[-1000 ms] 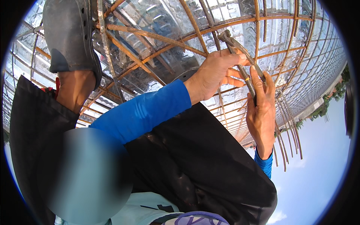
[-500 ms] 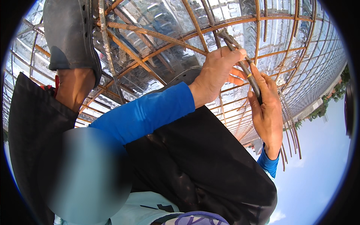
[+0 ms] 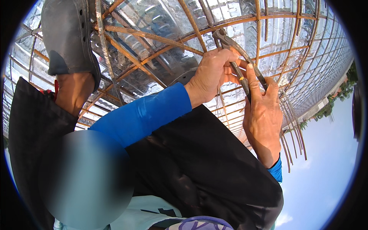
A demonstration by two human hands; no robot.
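Rusty rebar grid (image 3: 258,28), right fingers (image 3: 252,78) holding pincers (image 3: 235,45) (spread apart), left fingers (image 3: 226,56) alongside, grip unclear

- Rusty bars (image 3: 153,37) cross beyond the left hand (image 3: 209,76), with gaps between them opening onto silver sheeting (image 3: 165,15).
- Black trouser leg (image 3: 214,161) fills the near side.
- Black shoe (image 3: 67,38) blocks the far left.
- Bar ends (image 3: 302,147) jut right of the right hand (image 3: 264,120).

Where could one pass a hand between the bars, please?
Probably through the upper-centre opening, bordered below by the long rusty bar and at right by the slanted bar; silvery sheeting shows behind, its depth unclear. Crowded: around the pliers, left hand and right hand.
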